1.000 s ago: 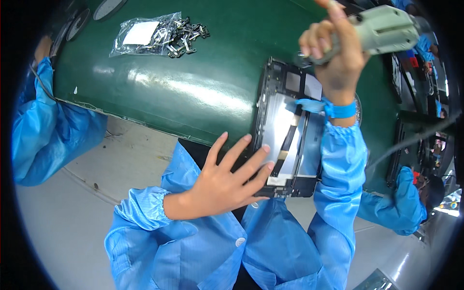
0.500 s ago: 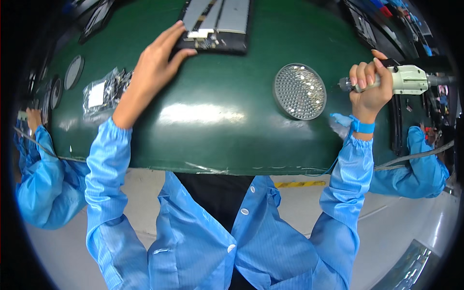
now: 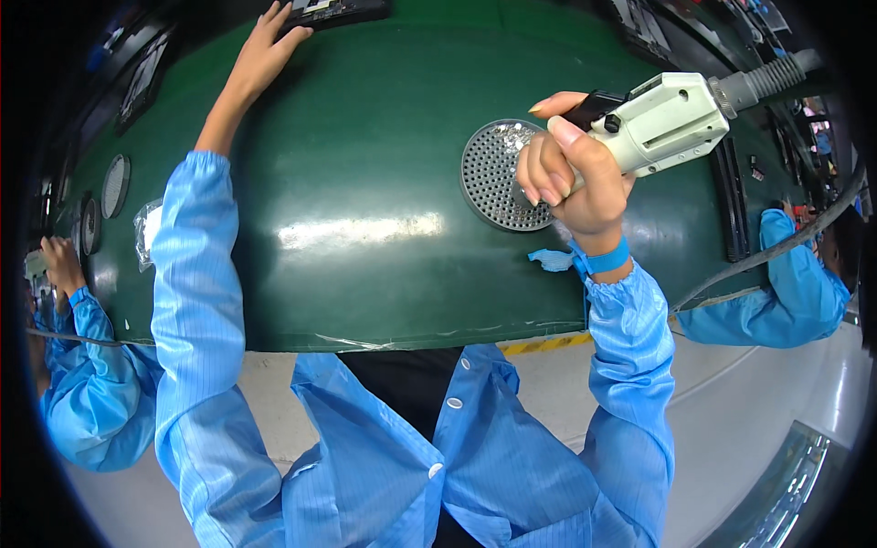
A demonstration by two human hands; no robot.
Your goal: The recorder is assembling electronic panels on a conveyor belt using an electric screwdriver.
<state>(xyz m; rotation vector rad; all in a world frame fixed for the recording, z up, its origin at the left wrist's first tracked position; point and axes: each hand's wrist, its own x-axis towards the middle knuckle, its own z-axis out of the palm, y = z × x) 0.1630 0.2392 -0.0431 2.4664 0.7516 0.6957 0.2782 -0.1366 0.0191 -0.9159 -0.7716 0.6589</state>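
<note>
My right hand (image 3: 585, 178) grips a pale green electric screwdriver (image 3: 667, 123), raised over the right side of the table. Its tip is hidden behind my fingers. Below that hand lies a round grey tray full of small holes (image 3: 489, 178), with shiny screws along its far side; my fingers cover part of it. Far ahead, my left hand (image 3: 260, 59) is stretched out with its fingers apart, at the left edge of a black flat device (image 3: 340, 13). Only the near edge of the device shows, cut off by the top of the picture.
The green table (image 3: 365, 283) carries a clear plastic bag (image 3: 146, 233) partly behind my left sleeve, and round trays (image 3: 115, 186) at the left. A thick cable (image 3: 776, 260) runs along the right. Other people in blue sleeves (image 3: 96, 393) work on both sides.
My left hand and the black device have moved farther away, toward the top. My right hand has brought the electric screwdriver leftward, over the edge of the round tray.
</note>
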